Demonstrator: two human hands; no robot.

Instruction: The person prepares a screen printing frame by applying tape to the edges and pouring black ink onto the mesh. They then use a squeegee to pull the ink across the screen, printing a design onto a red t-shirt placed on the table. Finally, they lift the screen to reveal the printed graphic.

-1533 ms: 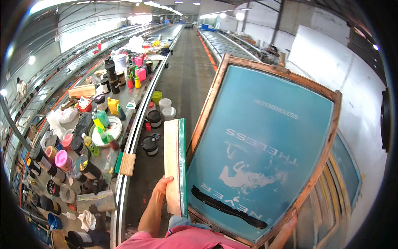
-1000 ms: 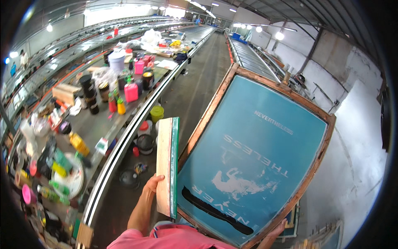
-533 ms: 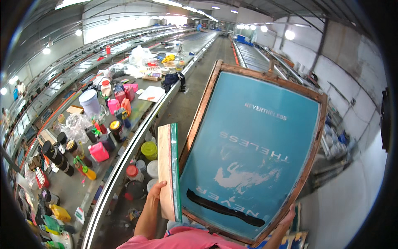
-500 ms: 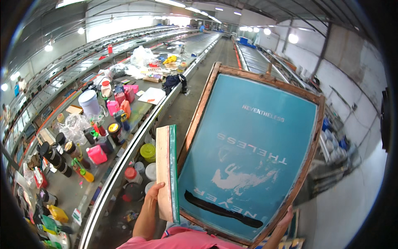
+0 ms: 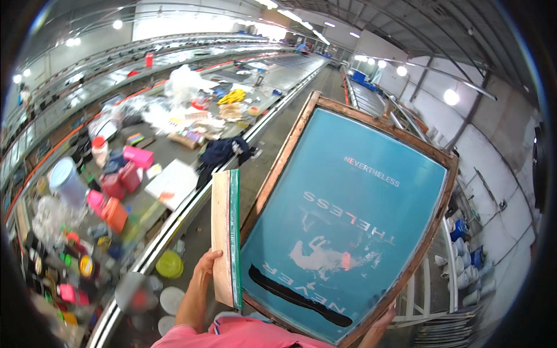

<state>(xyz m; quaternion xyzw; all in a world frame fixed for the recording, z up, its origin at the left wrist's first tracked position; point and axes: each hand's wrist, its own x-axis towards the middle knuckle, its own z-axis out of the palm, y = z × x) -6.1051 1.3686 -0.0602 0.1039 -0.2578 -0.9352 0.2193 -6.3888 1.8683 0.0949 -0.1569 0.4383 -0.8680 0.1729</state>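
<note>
1. Left of the left fingers, the cluttered surface ends at a pale rail.
2. Left hand: forearm angled up, fingers wrapped around the upright, green-edged wooden bar.
3. Ahead of these fingers, open floor narrows between rail and screen.
4. Right of them, the framed blue screen tilts.
5. Right hand: at the screen's lower-right edge, fingers partly hidden; cannot tell their grip.
</note>
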